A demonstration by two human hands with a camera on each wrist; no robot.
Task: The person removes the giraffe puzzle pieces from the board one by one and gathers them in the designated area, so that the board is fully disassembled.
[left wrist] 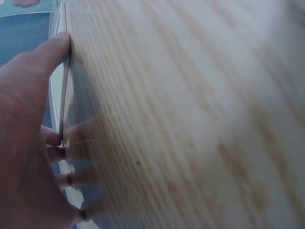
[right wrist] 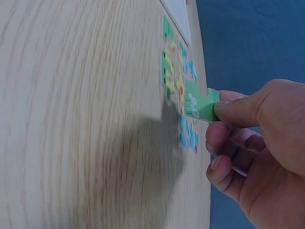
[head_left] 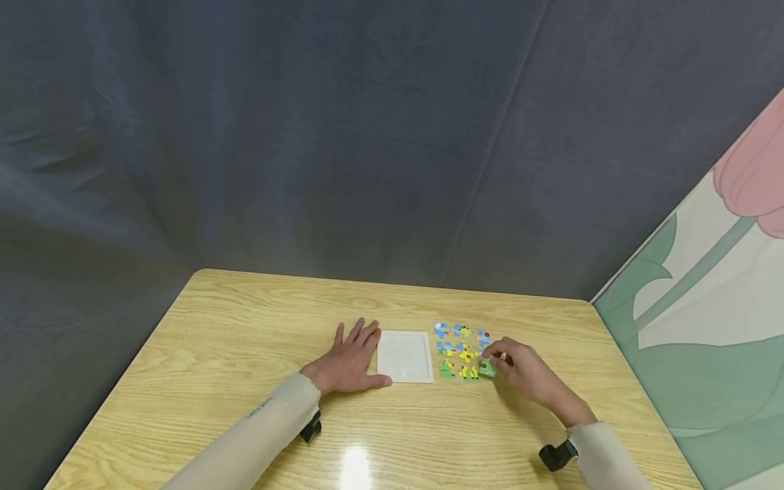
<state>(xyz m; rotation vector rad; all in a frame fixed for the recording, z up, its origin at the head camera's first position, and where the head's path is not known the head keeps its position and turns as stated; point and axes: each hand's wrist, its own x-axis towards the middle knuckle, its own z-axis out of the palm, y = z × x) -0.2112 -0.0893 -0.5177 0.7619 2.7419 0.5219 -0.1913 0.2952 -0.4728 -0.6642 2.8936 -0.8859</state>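
Observation:
Pinched between thumb and finger of my right hand (head_left: 520, 367) is a green puzzle piece (right wrist: 200, 102) with small white flowers, held above the table in the right wrist view. Close by, several loose puzzle pieces (head_left: 465, 350) in blue, yellow and green lie spread in rough rows. A white square frame (head_left: 404, 379) with a pale inner panel lies flat to their left. My left hand (head_left: 350, 364) rests at the frame's left side, fingers spread and straight, the thumb touching its near left corner.
The wooden table (head_left: 257, 327) carries all of this. A dark curtain (head_left: 343, 150) hangs behind its far edge. On the right stands a cloth with a flower print (head_left: 710, 340). Black wrist cameras are strapped over both sleeves.

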